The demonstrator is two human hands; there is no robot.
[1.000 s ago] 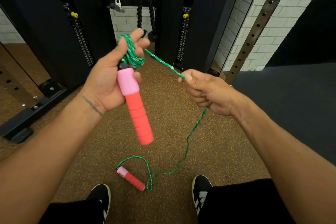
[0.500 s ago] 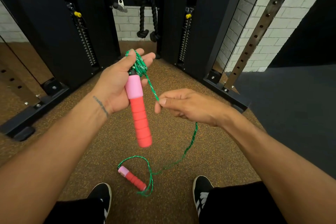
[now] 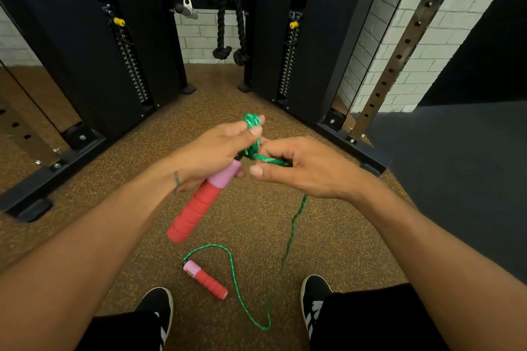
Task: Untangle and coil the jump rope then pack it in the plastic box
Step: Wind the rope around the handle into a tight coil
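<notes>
Coiling is under way, not finished. Several turns of the green braided cord (image 3: pixel 252 122) sit wound round the fingers of the left hand (image 3: pixel 216 148). They bunch just above the pink-and-red foam handle (image 3: pixel 199 205), which that hand grips in its palm, red end slanting down toward the person. The left thumb lies straight over the turns; the fingers are mostly hidden behind them.

The right hand (image 3: pixel 308 171) is close beside the left, nearly touching. Its thumb and forefinger pinch the cord just short of the bundle, and the other fingers are loosely curled. Both forearms reach forward, wrists converging.

Below the right hand the cord drops slack to the speckled brown rubber floor (image 3: pixel 114 222). It makes one open loop between the black shoes (image 3: pixel 159 308) and ends at the second handle (image 3: pixel 206 279), lying flat.

No knot shows in the loose run, so untangling looks done. A fair length remains to wind. The plastic box is not in view, so packing probably hasn't started.
</notes>
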